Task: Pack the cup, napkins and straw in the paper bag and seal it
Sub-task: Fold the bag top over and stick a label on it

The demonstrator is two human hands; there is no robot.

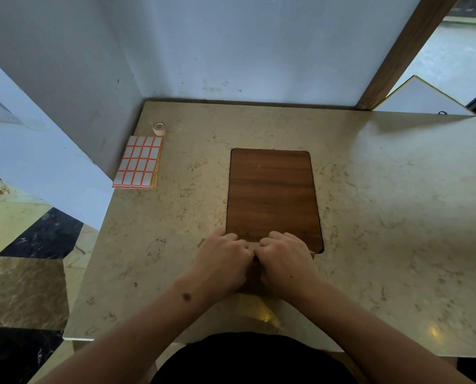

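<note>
A brown paper bag (253,277) stands on the marble table (397,217) near its front edge, mostly hidden under both hands. My left hand (221,263) and my right hand (285,261) sit side by side on the bag's top. Their fingers are curled over its folded upper edge and grip it. Only a narrow brown strip of the bag shows between the hands, with small corners showing at either side. No cup, napkins or straw can be seen.
A dark wooden panel (273,189) is set into the tabletop just beyond the hands. At the far left lie a sheet of orange-bordered white stickers (138,162) and a small tape roll (158,128). White walls close the back and left.
</note>
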